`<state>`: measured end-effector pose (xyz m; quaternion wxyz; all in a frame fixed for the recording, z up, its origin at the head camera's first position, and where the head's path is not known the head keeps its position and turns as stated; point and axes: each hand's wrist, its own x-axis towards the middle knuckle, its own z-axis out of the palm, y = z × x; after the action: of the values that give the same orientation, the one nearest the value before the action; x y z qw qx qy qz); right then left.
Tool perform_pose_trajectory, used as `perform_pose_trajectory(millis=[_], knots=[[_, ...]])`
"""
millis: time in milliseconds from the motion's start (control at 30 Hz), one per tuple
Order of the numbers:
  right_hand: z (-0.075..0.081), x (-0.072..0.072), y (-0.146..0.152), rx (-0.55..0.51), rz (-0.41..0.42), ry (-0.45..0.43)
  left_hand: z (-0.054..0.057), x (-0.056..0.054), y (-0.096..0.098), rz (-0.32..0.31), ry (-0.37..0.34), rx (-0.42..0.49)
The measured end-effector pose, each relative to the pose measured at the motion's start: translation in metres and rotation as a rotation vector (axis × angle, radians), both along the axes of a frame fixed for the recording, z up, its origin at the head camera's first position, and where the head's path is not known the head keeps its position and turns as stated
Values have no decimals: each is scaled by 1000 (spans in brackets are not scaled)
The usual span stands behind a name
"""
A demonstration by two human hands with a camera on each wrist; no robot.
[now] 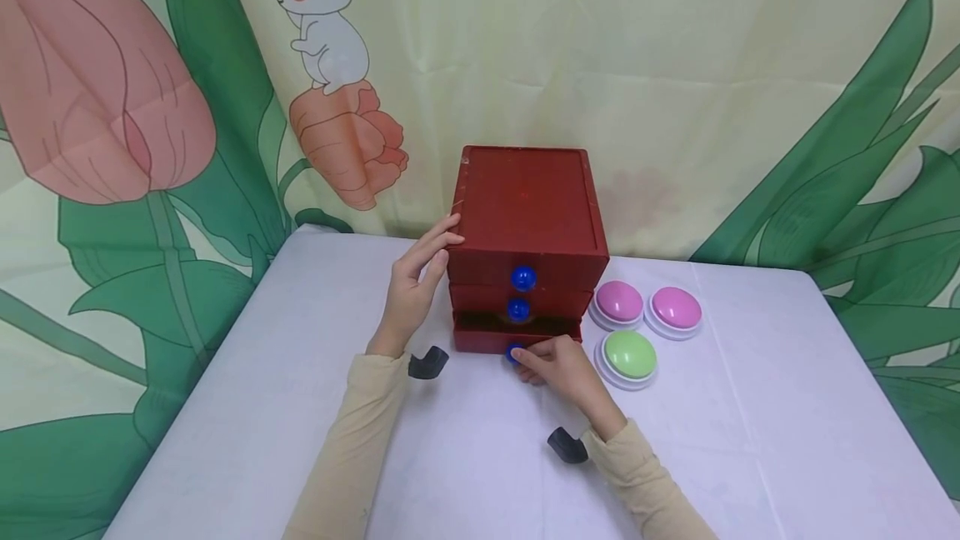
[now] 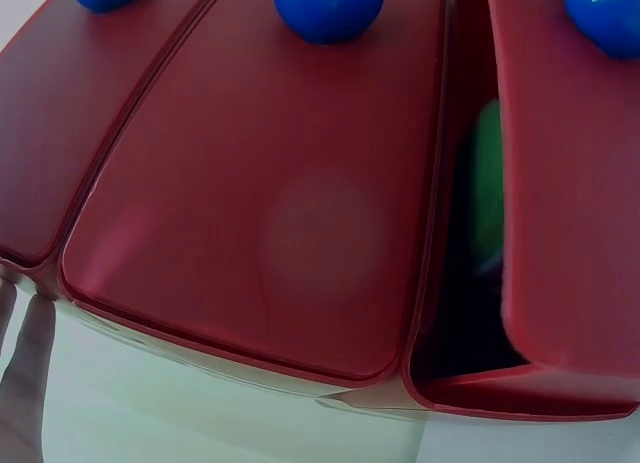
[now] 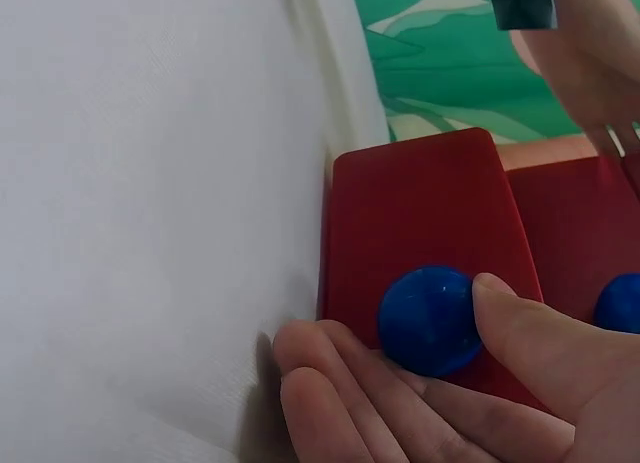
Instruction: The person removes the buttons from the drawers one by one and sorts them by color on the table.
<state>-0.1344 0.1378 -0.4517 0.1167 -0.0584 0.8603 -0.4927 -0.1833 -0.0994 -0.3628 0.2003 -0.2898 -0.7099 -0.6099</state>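
Note:
A dark red cabinet [image 1: 525, 198] with three stacked drawers stands on the table, each drawer with a round blue knob. The bottom drawer [image 1: 480, 342] is pulled part way out; the upper two sit flush. My right hand [image 1: 558, 365] pinches the bottom drawer's knob [image 3: 430, 321] between thumb and fingers. My left hand [image 1: 412, 286] rests with extended fingers against the cabinet's left side, near the top. Through the drawer's gap in the left wrist view, part of a green thing [image 2: 488, 183] shows; its kind is hidden.
Right of the cabinet stand two round pink-topped push lights or buttons [image 1: 619, 301] and a green-topped one [image 1: 630, 354], all on white bases. A white cloth covers the table [image 1: 247, 440]. Behind hangs a printed curtain [image 1: 510, 40]. Black wrist cameras [image 1: 567, 446] sit at both cuffs.

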Motion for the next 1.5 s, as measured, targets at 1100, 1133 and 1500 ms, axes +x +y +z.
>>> perform_pose_trajectory(millis=[1100, 1133, 1500], knots=[[-2, 36, 0, 28, 32, 58, -2, -1, 0, -10, -44, 12], [-2, 36, 0, 26, 33, 55, -2, -1, 0, -10, -46, 13], [0, 47, 1, 1, 58, 48, -2, -1, 0, -20, -30, 28]])
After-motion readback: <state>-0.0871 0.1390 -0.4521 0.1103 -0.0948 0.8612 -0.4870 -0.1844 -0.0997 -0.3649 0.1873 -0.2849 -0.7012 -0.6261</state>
